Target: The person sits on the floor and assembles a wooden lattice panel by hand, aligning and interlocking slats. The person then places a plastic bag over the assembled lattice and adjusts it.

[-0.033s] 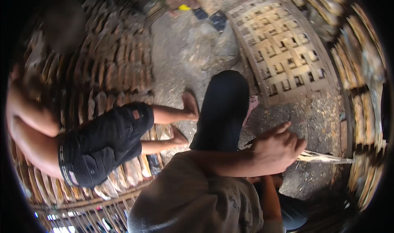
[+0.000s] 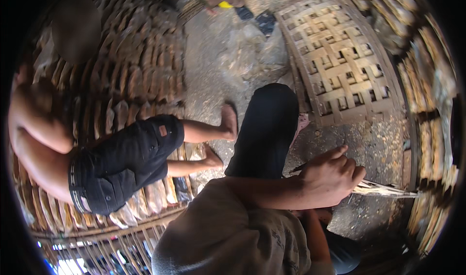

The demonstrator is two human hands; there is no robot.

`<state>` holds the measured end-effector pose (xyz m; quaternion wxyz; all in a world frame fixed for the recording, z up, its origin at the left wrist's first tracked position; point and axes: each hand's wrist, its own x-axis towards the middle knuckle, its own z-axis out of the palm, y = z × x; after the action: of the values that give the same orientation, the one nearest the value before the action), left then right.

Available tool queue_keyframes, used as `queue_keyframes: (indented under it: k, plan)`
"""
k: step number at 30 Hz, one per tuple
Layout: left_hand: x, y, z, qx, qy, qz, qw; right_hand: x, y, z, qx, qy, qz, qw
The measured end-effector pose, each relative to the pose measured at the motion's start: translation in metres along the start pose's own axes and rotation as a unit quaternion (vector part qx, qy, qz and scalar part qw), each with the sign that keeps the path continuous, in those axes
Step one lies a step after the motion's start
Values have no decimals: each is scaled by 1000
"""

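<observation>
Floor (image 2: 374, 141) separates the woven panel's edge (image 2: 359, 116) from the left hand (image 2: 332, 177), curled round pale strips (image 2: 383, 189); the right hand's state (probably behind that forearm (image 2: 264, 193)) I cannot tell.

Left hand (image 2: 332, 179) curled around pale strips (image 2: 383, 190); woven panel (image 2: 343, 116) ahead.

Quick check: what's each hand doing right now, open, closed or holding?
Left hand: closed, apparently holding thin pale strips.
Right hand: hidden behind the left forearm; cannot tell.
</observation>
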<state>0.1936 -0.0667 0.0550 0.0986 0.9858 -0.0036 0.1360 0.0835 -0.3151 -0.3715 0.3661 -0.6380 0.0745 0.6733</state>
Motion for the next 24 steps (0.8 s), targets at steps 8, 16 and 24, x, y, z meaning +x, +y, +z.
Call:
queue_keyframes:
  k: [8, 16, 24]
  plan:
    - [7, -32, 16, -37, 2, -117, 992, -60, -28, 48, -262, -255, -282, 887]
    - [19, -49, 15, -36, -68, -44, 996, -129, -124, 0, -309, -226, -114, 917]
    - [-1, -41, 21, -17, -30, -6, 999, -149, -166, -27, -374, -252, 16, 892]
